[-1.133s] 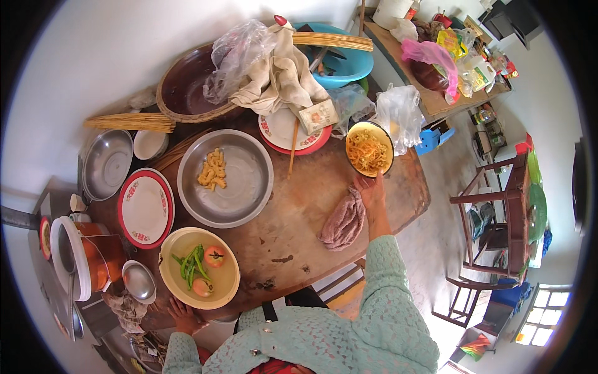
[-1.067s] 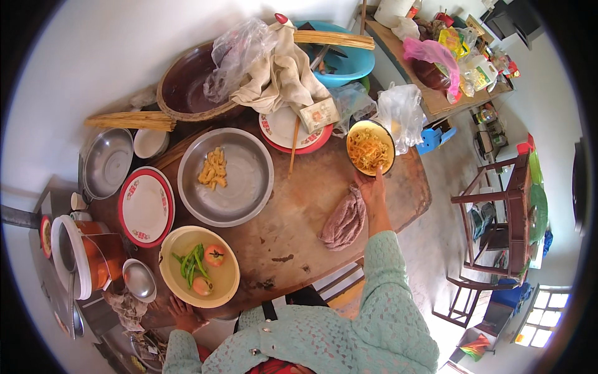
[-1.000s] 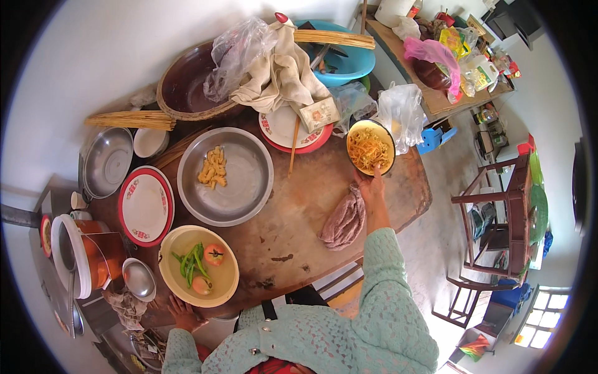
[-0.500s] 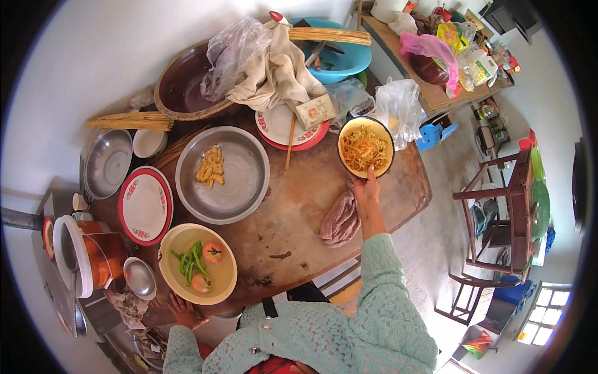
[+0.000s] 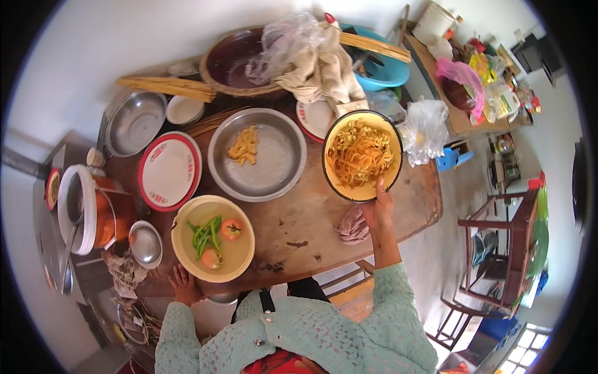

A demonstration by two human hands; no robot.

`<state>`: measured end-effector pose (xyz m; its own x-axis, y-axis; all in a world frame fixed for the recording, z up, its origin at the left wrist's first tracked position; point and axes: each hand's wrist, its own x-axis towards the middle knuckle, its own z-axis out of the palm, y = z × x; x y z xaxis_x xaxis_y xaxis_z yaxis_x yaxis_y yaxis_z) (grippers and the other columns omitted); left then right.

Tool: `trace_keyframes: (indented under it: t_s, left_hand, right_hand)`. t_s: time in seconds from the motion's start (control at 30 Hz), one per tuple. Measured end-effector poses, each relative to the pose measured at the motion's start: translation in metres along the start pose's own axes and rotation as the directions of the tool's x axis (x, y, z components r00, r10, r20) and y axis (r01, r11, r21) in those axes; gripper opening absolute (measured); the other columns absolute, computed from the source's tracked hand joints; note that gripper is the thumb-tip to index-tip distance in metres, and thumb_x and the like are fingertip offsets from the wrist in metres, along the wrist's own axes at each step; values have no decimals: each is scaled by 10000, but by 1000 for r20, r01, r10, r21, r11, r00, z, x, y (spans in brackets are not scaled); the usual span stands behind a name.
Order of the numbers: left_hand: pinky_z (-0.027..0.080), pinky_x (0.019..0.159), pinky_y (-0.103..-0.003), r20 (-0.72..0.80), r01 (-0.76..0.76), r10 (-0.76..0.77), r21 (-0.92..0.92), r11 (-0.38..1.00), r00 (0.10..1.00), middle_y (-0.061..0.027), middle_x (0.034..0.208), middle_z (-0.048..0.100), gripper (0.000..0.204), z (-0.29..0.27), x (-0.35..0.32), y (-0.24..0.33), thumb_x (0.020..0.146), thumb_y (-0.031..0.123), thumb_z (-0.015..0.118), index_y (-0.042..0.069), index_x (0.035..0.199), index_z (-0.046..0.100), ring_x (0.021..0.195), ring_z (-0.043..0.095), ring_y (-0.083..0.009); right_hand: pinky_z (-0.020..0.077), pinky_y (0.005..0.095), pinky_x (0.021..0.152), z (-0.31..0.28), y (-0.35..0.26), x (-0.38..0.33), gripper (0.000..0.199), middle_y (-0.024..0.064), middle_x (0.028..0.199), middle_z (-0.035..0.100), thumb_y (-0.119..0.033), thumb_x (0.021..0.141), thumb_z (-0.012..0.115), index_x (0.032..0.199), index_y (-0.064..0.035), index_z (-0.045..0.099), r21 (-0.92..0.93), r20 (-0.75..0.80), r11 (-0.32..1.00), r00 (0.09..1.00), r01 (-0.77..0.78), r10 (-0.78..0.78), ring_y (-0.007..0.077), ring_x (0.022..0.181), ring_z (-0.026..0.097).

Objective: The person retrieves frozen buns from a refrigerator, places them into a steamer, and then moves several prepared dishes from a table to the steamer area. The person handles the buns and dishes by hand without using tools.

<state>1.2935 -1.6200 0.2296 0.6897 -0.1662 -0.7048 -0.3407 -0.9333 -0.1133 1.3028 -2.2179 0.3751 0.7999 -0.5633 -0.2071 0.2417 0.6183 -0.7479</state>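
My right hand (image 5: 379, 212) grips the near rim of a yellow enamel bowl (image 5: 339, 132) with a dark edge. Shredded orange and pale strips (image 5: 364, 159) fill it, and it is raised above the right part of the table. On the table's near left edge my left hand (image 5: 185, 287) rests, fingers spread, holding nothing. Beside it stands a cream basin (image 5: 240, 260) with green peppers (image 5: 203, 235) and two tomatoes (image 5: 231, 229). Further back, a wide steel basin (image 5: 277, 162) contains yellowish-brown pieces (image 5: 243, 146). A brownish-pink cloth (image 5: 353, 226) lies partly behind my right hand.
Red-rimmed plates (image 5: 168, 171), a steel bowl (image 5: 134, 124) and an orange bucket (image 5: 115, 215) crowd the left. Along the back are a brown crock (image 5: 230, 62), a beige cloth (image 5: 317, 68) and a blue basin (image 5: 389, 71). Wooden stools (image 5: 498, 249) stand off to the right.
My right hand has lifted the yellow bowl closer to me, so it looks larger and now covers part of the back plate. My left hand stays at the table edge; the view has shifted.
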Motion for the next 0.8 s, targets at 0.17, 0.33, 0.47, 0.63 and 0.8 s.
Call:
trace_keyframes:
  t_s: [0.17,0.33,0.47,0.63,0.8]
  left_hand:
    - [-13,976,-719,-117,-24,16,-67,997,993,-233,1486,-97,1268,13,-7,-6,422,522,824,136,1434,164,1355,-140,-432]
    - [-40,973,-712,-167,-129,109,-120,984,980,-240,1481,-119,1226,11,-6,-6,478,526,806,126,1441,161,1348,-164,-436]
    - [-44,968,-715,-173,-187,154,-200,962,973,-214,1489,-125,1171,-4,-17,-5,525,483,798,178,1452,150,1354,-168,-416]
    - [-31,975,-712,-225,-217,170,-202,955,959,-200,1495,-114,1156,-8,-20,-5,531,487,795,193,1450,158,1365,-143,-399]
    - [-18,981,-711,-262,-214,144,-261,941,954,-183,1505,-55,1097,-5,-26,-9,527,452,806,202,1431,236,1374,-102,-387]
  right_hand:
    - [393,400,988,67,33,-36,440,105,1321,452,-235,954,456,1317,-4,360,-51,180,996,980,-78,86,235,1187,466]
    - [365,410,1017,117,66,-84,450,105,1347,433,-241,964,419,1342,-12,333,-30,295,972,927,-231,230,246,1222,439]
    - [361,415,1022,140,87,-113,453,111,1354,425,-240,961,420,1340,-8,337,-152,296,930,882,-334,366,254,1228,435]
    - [387,406,1001,143,129,-139,463,134,1299,480,-253,944,465,1322,-5,365,-264,298,828,774,-495,558,248,1188,475]
    - [405,378,980,180,167,-173,449,135,1269,502,-237,927,505,1291,1,395,-345,254,692,647,-634,719,243,1140,512]
